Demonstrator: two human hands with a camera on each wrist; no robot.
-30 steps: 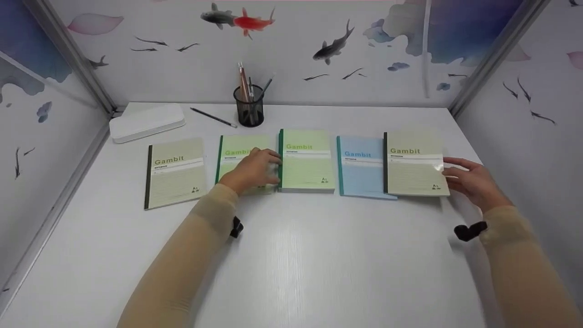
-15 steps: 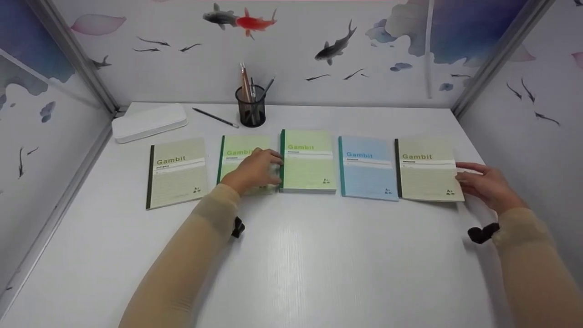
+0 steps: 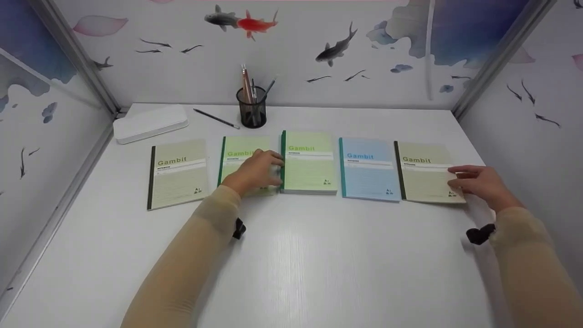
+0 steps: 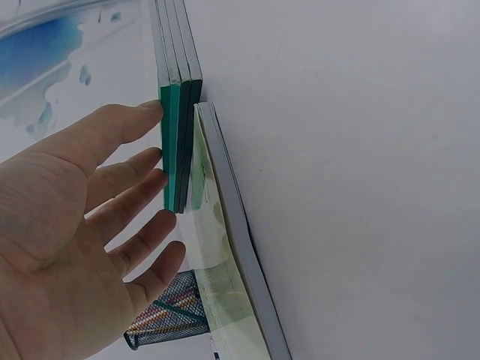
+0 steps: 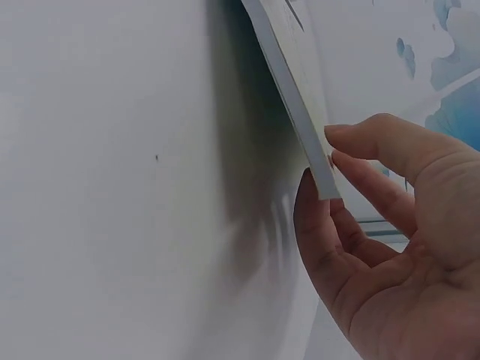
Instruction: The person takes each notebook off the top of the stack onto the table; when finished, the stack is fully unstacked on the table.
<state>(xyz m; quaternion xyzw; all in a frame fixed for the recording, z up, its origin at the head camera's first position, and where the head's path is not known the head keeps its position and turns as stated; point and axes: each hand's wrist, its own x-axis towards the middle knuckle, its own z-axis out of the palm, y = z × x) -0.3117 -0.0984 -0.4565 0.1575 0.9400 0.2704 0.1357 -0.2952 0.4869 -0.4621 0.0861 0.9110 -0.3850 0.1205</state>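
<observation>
My left hand [image 3: 255,169] reaches over a light-green notebook [image 3: 229,171]. Its thumb and fingertips touch the green spines of a notebook stack [image 3: 309,166] in the middle, fingers loosely spread; the left wrist view shows these layered spines [image 4: 173,146] close up. At the right end, my right hand [image 3: 485,184] pinches the right edge of a beige notebook [image 3: 423,182] with a black spine. That edge [image 5: 300,124] is raised off the table in the right wrist view, thumb on the cover side and a finger beneath. A blue notebook [image 3: 369,177] lies just left of it.
Another beige notebook [image 3: 177,182] lies at the row's left end. Behind stand a black mesh pen cup [image 3: 253,111] with pencils, a loose dark pencil [image 3: 216,119] and a white case [image 3: 150,124]. Printed panels enclose the white table [image 3: 319,264] at the back and sides.
My right hand has carried the beige notebook rightward and down, off the blue one, to beside it. Its fingers now reach further over the cover. My left hand keeps its place at the stack.
</observation>
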